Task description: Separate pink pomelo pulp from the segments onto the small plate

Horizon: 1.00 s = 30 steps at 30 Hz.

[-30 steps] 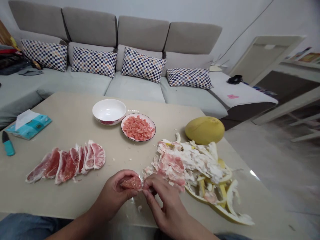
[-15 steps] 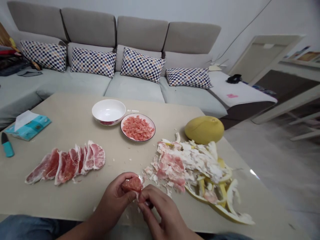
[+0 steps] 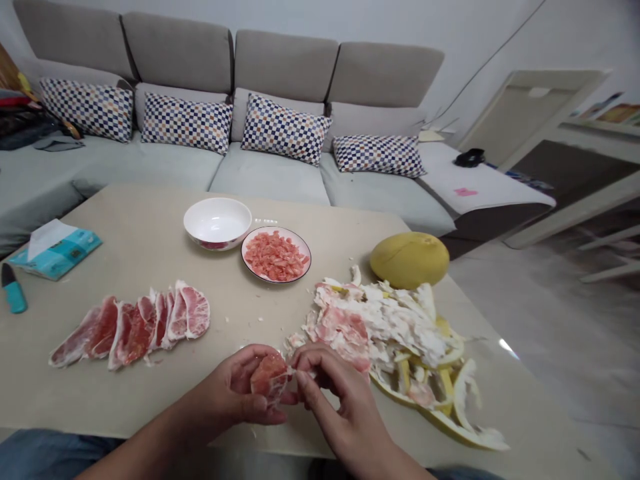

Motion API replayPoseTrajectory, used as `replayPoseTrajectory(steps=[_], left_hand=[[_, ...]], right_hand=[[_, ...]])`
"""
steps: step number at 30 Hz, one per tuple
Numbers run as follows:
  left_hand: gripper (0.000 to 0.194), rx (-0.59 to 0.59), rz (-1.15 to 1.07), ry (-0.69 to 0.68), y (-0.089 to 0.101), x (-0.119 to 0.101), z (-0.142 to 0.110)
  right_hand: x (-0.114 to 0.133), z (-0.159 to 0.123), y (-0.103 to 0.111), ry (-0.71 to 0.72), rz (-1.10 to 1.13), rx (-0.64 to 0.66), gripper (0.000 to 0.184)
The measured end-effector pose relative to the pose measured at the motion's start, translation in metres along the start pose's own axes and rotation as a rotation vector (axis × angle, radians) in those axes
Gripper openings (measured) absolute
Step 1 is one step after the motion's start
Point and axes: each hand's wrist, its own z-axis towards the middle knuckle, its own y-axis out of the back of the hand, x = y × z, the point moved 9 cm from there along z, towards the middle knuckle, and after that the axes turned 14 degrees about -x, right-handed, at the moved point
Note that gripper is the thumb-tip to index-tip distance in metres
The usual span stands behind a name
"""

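Low over the table's near edge, my left hand is closed around a pomelo segment, its red flesh bare on top and pale membrane on the lower side. The fingertips of my right hand pinch a bit of white membrane at the segment's right side. To the left lies a row of pomelo segments still in their skins. A dark-rimmed plate beyond my hands holds small pieces of red pulp. Right of my hands is a heap of white pith and membrane scraps over yellow peel.
A white bowl stands beside the plate. One whole yellow pomelo sits at the table's right edge. At the left are a blue tissue pack and a teal-handled knife. A grey sofa lines the far side.
My left hand has turned the segment so that its membrane side shows. My right hand has risen a little and moved its pinch to the segment's upper right.
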Motion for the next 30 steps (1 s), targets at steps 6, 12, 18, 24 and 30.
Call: replayPoseTrajectory(steps=[6, 12, 18, 24, 30], left_hand=[[0.069, -0.165, -0.013, -0.103, 0.015, -0.01, 0.004], [0.063, -0.225, -0.025, -0.126, 0.023, -0.014, 0.005], [0.061, -0.115, 0.0, -0.067, 0.01, -0.009, 0.005], [0.06, -0.137, 0.059, -0.099, 0.011, -0.008, 0.007], [0.062, -0.13, 0.067, -0.117, 0.01, -0.002, 0.009]], right_hand=[[0.005, -0.008, -0.008, 0.015, -0.045, 0.082, 0.019], [0.012, -0.013, -0.01, 0.075, -0.003, 0.11, 0.013], [0.0, -0.004, -0.003, -0.164, 0.198, 0.051, 0.019], [-0.003, -0.009, -0.018, -0.393, 0.526, 0.175, 0.027], [-0.014, -0.011, -0.02, -0.369, 0.389, 0.144, 0.028]])
